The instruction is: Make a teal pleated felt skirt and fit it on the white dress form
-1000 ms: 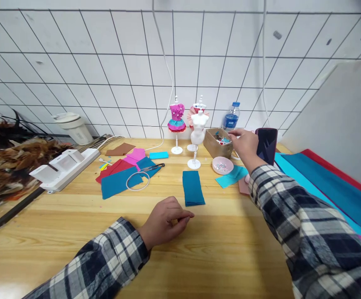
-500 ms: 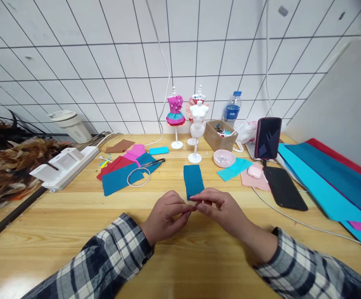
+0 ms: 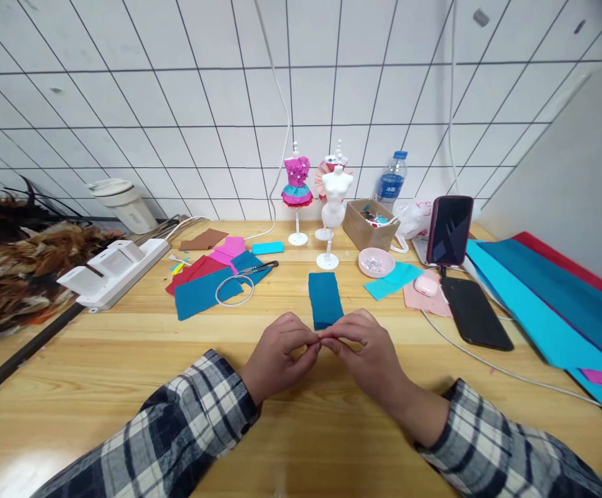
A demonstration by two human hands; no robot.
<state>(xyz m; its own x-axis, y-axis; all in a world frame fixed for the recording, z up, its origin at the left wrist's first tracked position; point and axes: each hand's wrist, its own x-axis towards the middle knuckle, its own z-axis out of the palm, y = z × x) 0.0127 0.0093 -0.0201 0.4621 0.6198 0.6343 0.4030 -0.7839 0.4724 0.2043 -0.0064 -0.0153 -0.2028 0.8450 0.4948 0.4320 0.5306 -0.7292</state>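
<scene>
My left hand (image 3: 279, 356) and my right hand (image 3: 364, 353) rest on the wooden table (image 3: 124, 373) with their pinched fingertips touching each other. Whatever they pinch is too small to make out. Just beyond the fingertips lies a folded teal fabric strip (image 3: 324, 299). A bare white mini mannequin (image 3: 334, 207) stands behind it, beside a mannequin in a pink dress (image 3: 297, 183). A pink dish of beads (image 3: 376, 263) and a cardboard box (image 3: 369, 225) sit to the right of them.
Felt pieces (image 3: 205, 277), a wire ring (image 3: 234, 290) and scissors (image 3: 259, 267) lie at left centre. A white device (image 3: 114, 270) and feathers (image 3: 15, 263) are far left. A propped phone (image 3: 449, 229), a flat phone (image 3: 475, 312), earbud case (image 3: 426, 285), cable and large fabric sheets (image 3: 555, 304) fill the right.
My right hand came back from the cardboard box near the propped phone and met my left hand, fingertips together. The view tilted slightly.
</scene>
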